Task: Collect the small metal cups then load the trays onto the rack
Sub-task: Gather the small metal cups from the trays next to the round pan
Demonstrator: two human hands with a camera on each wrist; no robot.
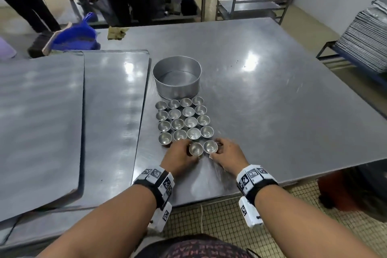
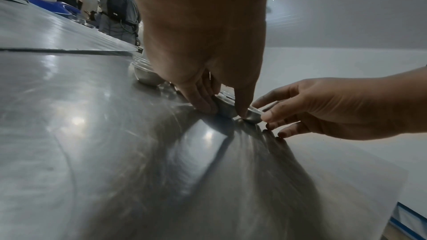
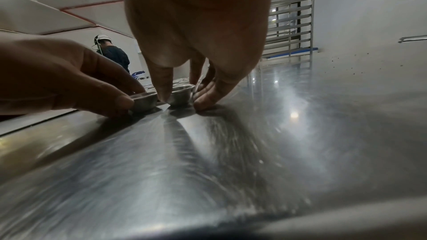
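Steel table (image 1: 272,90), round tin (image 1: 177,78), cup grid (image 1: 184,120) just beyond both grips.
Left hand (image 1: 181,158) pinches one cup (image 1: 195,148), right hand (image 1: 227,156) pinches its neighbour (image 1: 210,146); best lifted straight up, clear of touching rims.

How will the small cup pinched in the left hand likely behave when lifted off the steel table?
The small cup looks like thin metal, so probably stiff and light. Its polished wall may slip; the left hand pinches it by the sides. Its base looks narrower than its rim, so a nudge might tip it.
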